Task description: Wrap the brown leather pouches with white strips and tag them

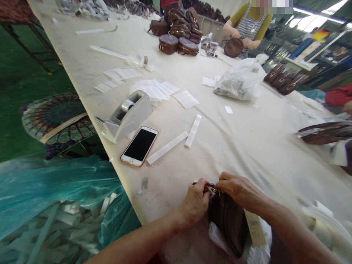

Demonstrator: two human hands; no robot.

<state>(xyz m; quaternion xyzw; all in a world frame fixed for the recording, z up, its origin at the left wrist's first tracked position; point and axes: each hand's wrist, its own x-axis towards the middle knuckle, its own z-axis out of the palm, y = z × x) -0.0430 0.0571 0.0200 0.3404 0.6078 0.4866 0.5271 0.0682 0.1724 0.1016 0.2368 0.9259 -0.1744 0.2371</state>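
Note:
A dark brown leather bag (229, 223) stands at the table's near edge, with white wrapping around its lower part. A tan paper tag (255, 228) with a barcode hangs down its right side. At the top of the bag, my left hand (195, 201) pinches a small metal clasp (213, 188). My right hand (238, 189) closes its fingertips on the same metal fitting from the other side. Fingers partly hide the clasp, so its exact shape does not show.
A phone (140, 146), a grey tape dispenser (129, 113) and white paper strips (167, 147) lie to the left. Beyond are a filled plastic bag (239, 80) and stacked brown bags (178, 31). A co-worker (247, 29) handles a round bag. A teal scrap sack (110, 183) stands below left.

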